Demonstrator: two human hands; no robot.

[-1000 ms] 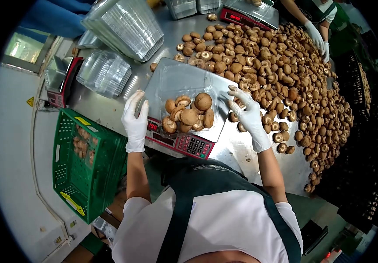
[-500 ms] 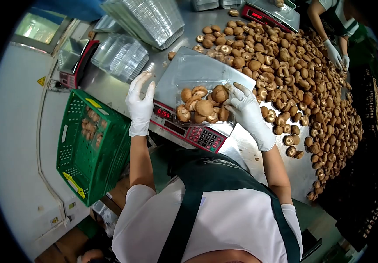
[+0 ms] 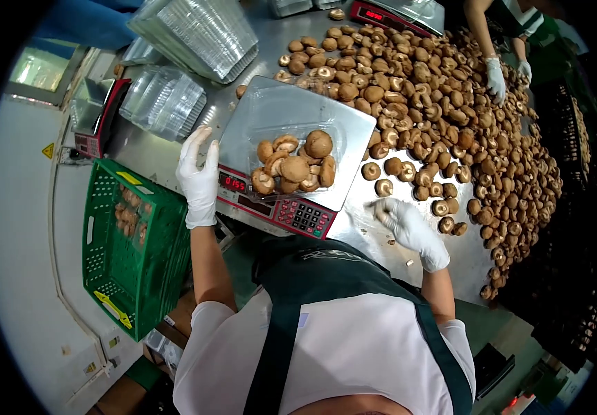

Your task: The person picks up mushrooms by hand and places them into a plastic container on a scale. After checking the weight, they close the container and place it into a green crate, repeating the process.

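A clear plastic tray holding several brown mushrooms rests on the metal pan of a digital scale, whose red display seems to read 0.155. My left hand, in a white glove, is at the scale's left edge beside the display; its fingers are apart and nothing is in them. To the right of the scale, low over the steel table, my gloved right hand points its fingers left. They look loosely stretched, and I see nothing held. Several loose mushrooms lie just beyond it.
A large mushroom heap spreads across the table's right side. Stacked clear trays stand at the back left. A green crate with packed trays sits at left. Another scale is at the back; a co-worker's gloved hand touches the heap.
My right hand has let go of the tray's right side and moved down and right, over the table. The left hand stays beside the scale. The whole view has shifted slightly.
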